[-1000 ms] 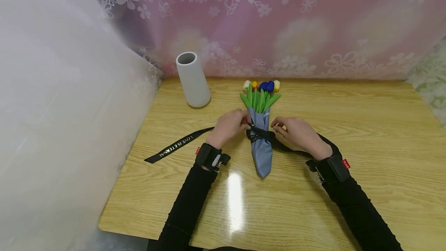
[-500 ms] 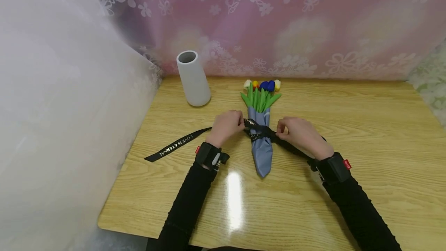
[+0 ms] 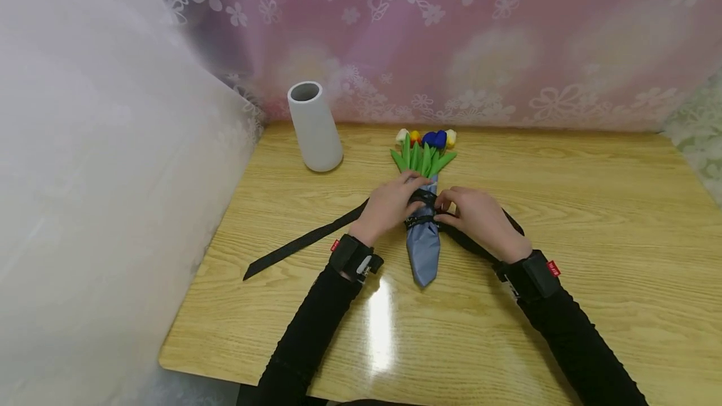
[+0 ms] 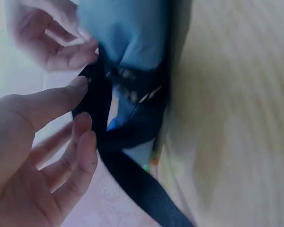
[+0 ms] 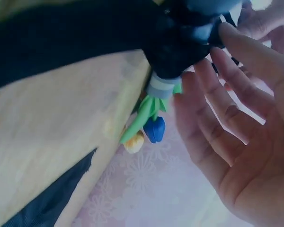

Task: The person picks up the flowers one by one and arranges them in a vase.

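A bouquet of artificial tulips (image 3: pixel 434 140) with green leaves lies on the table in a grey-blue wrap (image 3: pixel 423 255). Round its middle runs a black ribbon (image 3: pixel 422 220). My left hand (image 3: pixel 388 207) reaches over the wrap from the left, thumb and fingers spread apart. In the left wrist view, its fingertips (image 4: pixel 87 137) are at the edge of a ribbon loop (image 4: pixel 97 101). On the right side of the wrap, my right hand (image 3: pixel 479 218) pinches the ribbon between thumb and index finger; its other fingers (image 5: pixel 199 127) are spread in the right wrist view.
A white vase (image 3: pixel 316 133) stands at the back left of the wooden table (image 3: pixel 592 205). One ribbon tail (image 3: pixel 304 240) stretches left across the tabletop; another (image 3: pixel 470 240) passes under my right hand. Behind the table hangs a pink floral curtain (image 3: pixel 479 49).
My left hand has moved right, from beside the bouquet to over the wrap, and its fingers have spread. The left ribbon tail has turned its plain side up. My right hand has shifted slightly left.
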A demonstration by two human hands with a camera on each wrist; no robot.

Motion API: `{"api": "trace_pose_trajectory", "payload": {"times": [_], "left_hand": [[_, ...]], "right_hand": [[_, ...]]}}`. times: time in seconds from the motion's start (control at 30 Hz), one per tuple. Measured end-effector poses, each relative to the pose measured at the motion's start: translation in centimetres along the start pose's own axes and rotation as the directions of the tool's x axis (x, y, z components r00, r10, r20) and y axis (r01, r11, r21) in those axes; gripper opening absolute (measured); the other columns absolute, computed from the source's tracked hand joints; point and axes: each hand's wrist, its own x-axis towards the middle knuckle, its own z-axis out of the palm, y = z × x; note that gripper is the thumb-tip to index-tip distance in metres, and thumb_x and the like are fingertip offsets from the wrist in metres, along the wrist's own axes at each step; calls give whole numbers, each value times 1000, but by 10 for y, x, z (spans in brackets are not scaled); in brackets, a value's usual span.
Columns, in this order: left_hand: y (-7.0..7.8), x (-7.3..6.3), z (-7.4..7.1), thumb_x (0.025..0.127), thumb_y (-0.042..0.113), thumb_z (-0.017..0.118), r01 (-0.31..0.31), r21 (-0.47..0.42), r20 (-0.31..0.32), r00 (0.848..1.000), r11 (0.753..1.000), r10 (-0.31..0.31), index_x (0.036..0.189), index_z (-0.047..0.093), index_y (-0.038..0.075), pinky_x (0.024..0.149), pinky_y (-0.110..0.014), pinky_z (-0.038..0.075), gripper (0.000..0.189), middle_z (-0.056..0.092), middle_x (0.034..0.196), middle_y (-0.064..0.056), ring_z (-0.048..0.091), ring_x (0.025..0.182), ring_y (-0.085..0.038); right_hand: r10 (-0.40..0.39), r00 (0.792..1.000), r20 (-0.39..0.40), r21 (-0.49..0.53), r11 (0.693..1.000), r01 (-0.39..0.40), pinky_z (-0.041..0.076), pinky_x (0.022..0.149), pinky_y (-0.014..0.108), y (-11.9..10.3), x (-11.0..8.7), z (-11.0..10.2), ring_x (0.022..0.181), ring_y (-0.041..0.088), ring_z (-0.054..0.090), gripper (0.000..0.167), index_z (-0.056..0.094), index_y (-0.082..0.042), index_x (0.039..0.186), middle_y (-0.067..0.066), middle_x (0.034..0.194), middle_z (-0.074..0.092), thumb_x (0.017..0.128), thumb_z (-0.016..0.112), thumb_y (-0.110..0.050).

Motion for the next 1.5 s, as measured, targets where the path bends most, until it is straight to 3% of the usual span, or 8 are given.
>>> {"api": "trace_pose_trajectory", "payload": {"times": [0.13, 0.27, 0.57, 0.67, 0.87, 1.0, 1.27, 1.5], "left_hand": [[4, 0, 4, 100, 33, 67, 11, 19, -3, 1000, 1000, -11, 127, 71, 26, 59, -26, 53, 29, 72, 117, 3, 68, 82, -13], [-4, -1, 0, 101, 29, 66, 107, -1, -33, 994, 994, -107, 114, 76, 23, 58, -27, 53, 18, 74, 104, 2, 69, 80, -12], [-33, -13, -16, 101, 21, 64, 340, 21, -25, 940, 940, -339, 104, 73, 14, 58, -32, 53, 12, 71, 92, -3, 65, 70, -18], [-34, -14, -17, 98, 22, 69, 304, 13, -35, 952, 953, -304, 113, 72, 14, 62, -34, 56, 17, 69, 104, -6, 66, 76, -21], [-16, -1, -4, 100, 21, 68, 62, -1, -66, 996, 998, -62, 135, 66, 17, 102, -35, 52, 35, 61, 139, -6, 57, 125, -26], [-3, 4, 8, 102, 23, 64, -30, 25, -32, 999, 999, 31, 130, 70, 25, 114, -44, 41, 29, 67, 132, 4, 56, 126, -20], [7, 3, 18, 102, 33, 62, 7, 105, 36, 999, 994, -10, 140, 63, 32, 97, -42, 47, 38, 70, 121, 3, 65, 107, -18], [11, 3, 20, 101, 31, 65, 5, 111, -9, 1000, 994, -4, 122, 72, 28, 95, -43, 49, 22, 70, 111, 3, 66, 100, -16]], "right_hand": [[29, 999, 40, -1, 1000, -29, 40, 51, 28, -1, 0, 5, 60, 9, 53, 17, 72, -13, 104, -1, 84, 68, 90, 80, -20], [44, 997, 64, -13, 999, -43, 40, 50, 28, 0, 0, 2, 57, 9, 51, 11, 76, -13, 101, -2, 80, 67, 91, 78, -15], [90, 985, 150, -42, 996, -84, 45, 54, 31, 5, -3, -10, 63, 13, 56, 3, 76, -9, 94, 0, 85, 68, 92, 75, -12], [72, 991, 113, -25, 997, -70, 43, 54, 31, 6, -3, -7, 63, 14, 54, 7, 73, -9, 100, 5, 94, 68, 95, 72, -14], [-11, 1000, 9, -14, 1000, 11, 42, 52, 29, 0, 1, 7, 63, 14, 58, 26, 69, -9, 115, 7, 99, 70, 93, 76, -22], [-29, 999, 27, -26, 999, 30, 37, 50, 27, -5, 1, 11, 59, 11, 54, 28, 72, -10, 116, 2, 90, 69, 90, 79, -18], [-62, 995, 83, 69, 996, 56, 44, 55, 29, -2, 0, 0, 64, 11, 55, 11, 75, -16, 99, 2, 95, 68, 90, 77, -9], [-66, 972, 226, 211, 977, 17, 40, 54, 27, 1, 0, -6, 58, 6, 48, 18, 68, -14, 110, -1, 87, 66, 93, 74, -13]]}}
